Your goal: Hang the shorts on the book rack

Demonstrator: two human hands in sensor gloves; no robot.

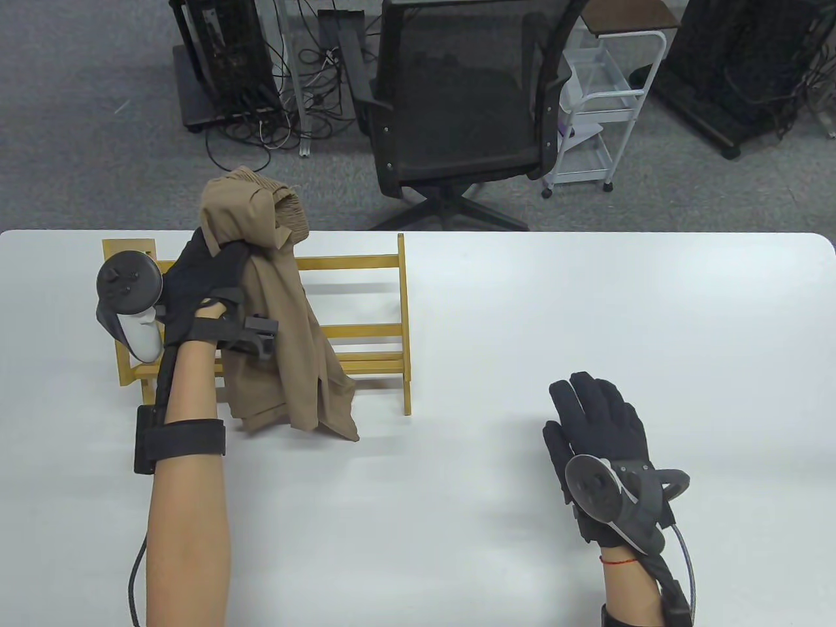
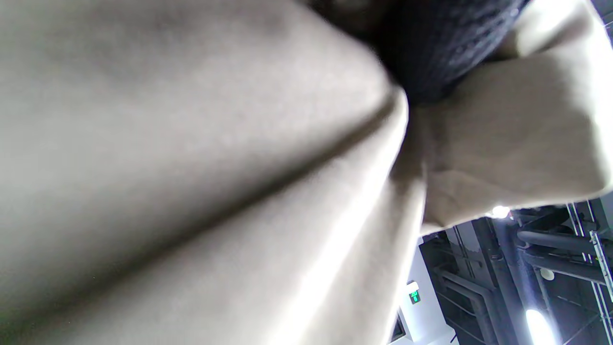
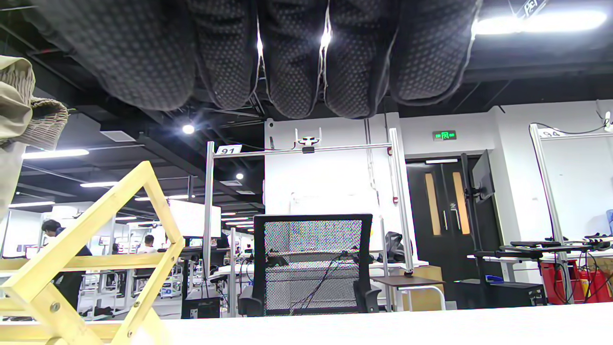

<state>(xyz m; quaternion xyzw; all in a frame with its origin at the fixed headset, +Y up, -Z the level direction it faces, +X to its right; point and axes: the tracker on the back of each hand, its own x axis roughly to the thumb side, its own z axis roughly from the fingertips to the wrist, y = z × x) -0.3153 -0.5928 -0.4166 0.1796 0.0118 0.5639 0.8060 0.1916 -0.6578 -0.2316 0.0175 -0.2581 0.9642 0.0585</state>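
Tan shorts [image 1: 274, 307] hang bunched from my left hand [image 1: 209, 274], which grips them near the waistband and holds them up over the wooden book rack [image 1: 366, 339] at the table's left. The legs drape down over the rack's front onto the table. In the left wrist view the tan cloth [image 2: 191, 167] fills nearly the whole frame under my dark glove [image 2: 431, 48]. My right hand [image 1: 597, 424] rests flat and empty on the table at the right, fingers [image 3: 297, 57] stretched out. The rack's end [image 3: 96, 268] and a bit of waistband [image 3: 24, 110] show in the right wrist view.
The white table [image 1: 496, 326] runs the full width of the view. A black mesh office chair [image 1: 457, 111] stands behind its far edge, with a white cart [image 1: 601, 98] to the right and cabled equipment stands on the floor.
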